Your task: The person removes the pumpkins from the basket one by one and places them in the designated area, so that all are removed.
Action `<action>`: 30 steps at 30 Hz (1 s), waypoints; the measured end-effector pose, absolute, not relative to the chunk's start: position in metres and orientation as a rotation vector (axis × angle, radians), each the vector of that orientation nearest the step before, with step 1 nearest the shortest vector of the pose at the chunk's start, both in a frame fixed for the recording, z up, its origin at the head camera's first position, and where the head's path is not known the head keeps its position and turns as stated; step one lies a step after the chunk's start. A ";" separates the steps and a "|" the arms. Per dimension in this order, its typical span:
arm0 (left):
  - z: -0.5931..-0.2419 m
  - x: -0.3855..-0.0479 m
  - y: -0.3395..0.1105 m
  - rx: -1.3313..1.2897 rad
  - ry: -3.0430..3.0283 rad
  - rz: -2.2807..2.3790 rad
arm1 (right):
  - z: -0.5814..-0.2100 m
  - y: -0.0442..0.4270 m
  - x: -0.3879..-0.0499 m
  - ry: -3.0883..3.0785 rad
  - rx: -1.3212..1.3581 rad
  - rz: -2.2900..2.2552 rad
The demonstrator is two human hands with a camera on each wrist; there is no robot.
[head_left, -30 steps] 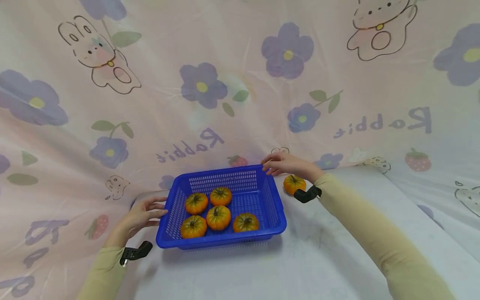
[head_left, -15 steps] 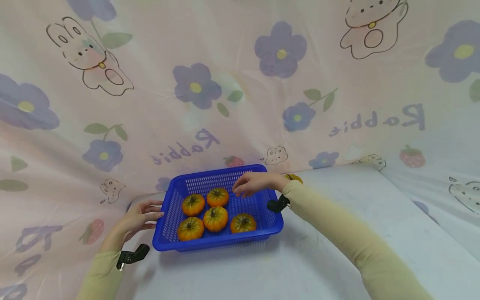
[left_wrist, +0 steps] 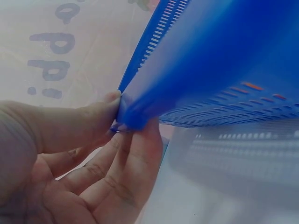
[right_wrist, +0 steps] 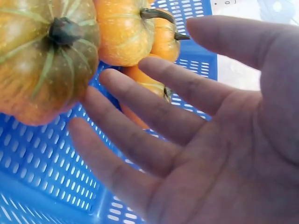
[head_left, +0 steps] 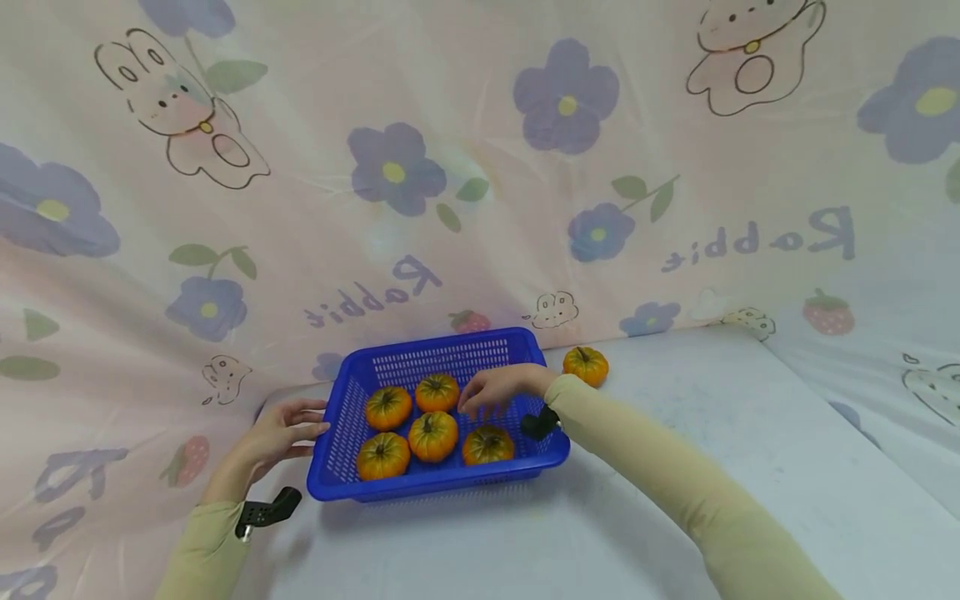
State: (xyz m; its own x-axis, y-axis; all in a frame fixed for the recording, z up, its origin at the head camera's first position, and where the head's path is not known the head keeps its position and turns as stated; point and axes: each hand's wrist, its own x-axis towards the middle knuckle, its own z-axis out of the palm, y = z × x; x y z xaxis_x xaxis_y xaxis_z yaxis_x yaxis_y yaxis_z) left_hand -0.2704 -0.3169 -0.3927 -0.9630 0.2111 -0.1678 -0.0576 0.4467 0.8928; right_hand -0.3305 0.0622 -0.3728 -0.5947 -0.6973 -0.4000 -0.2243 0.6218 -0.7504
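Observation:
A blue plastic basket point(head_left: 444, 478) with slotted walls stands on the white surface, holding several small orange pumpkins point(head_left: 432, 437). My left hand point(head_left: 276, 437) pinches the basket's left rim; in the left wrist view the thumb lies on one side and the fingers on the other. Inside the basket's right half, my right hand point(head_left: 498, 390) reaches down with its fingers spread. In the right wrist view its palm and fingers point(right_wrist: 140, 102) hold nothing, and the fingertips are close to a greenish-orange pumpkin point(right_wrist: 46, 60). Whether they touch it I cannot tell.
One more pumpkin point(head_left: 586, 366) sits on the white table point(head_left: 675, 417) just outside the basket's back right corner. Behind hangs a cloth point(head_left: 480, 233) printed with rabbits and flowers, close to the basket's back edge.
My right hand has moved from the basket's back right corner leftward and down into the basket above the pumpkins. The left hand has stayed at the left rim.

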 end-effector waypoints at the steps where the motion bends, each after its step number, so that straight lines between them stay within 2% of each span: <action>1: -0.392 -0.270 -0.317 0.132 2.446 1.524 | -0.373 0.062 -0.330 2.143 -0.707 -0.857; 30: -0.394 -0.272 -0.317 0.122 2.432 1.526 | -0.381 0.060 -0.331 2.091 -0.588 -0.663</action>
